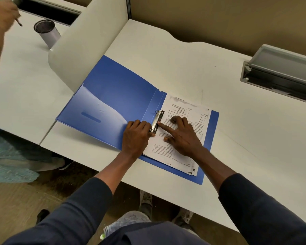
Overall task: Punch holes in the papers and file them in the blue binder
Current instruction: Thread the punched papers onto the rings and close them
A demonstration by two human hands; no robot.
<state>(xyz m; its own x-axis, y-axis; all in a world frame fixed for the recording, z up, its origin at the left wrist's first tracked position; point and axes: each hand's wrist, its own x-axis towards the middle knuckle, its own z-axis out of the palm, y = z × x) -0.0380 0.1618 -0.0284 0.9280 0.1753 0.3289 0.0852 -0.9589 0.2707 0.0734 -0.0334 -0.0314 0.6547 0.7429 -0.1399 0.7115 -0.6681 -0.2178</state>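
Note:
The blue binder (113, 96) lies open on the white desk, its front cover spread to the left. A stack of printed papers (187, 110) rests on the right half, against the metal ring mechanism (158, 119) at the spine. My left hand (136, 137) is curled over the near end of the ring mechanism, gripping it. My right hand (181, 137) lies flat on the papers with fingers spread, its index fingertip touching the mechanism. One ring shows at the far end; the near ring is hidden by my left hand.
A curved white divider (81, 43) separates this desk from the neighbouring one, where a mesh pen cup (47, 32) stands. Another person's hand (2, 16) with a pencil is at the top left. A grey cable tray (281, 71) with a raised lid sits at the right.

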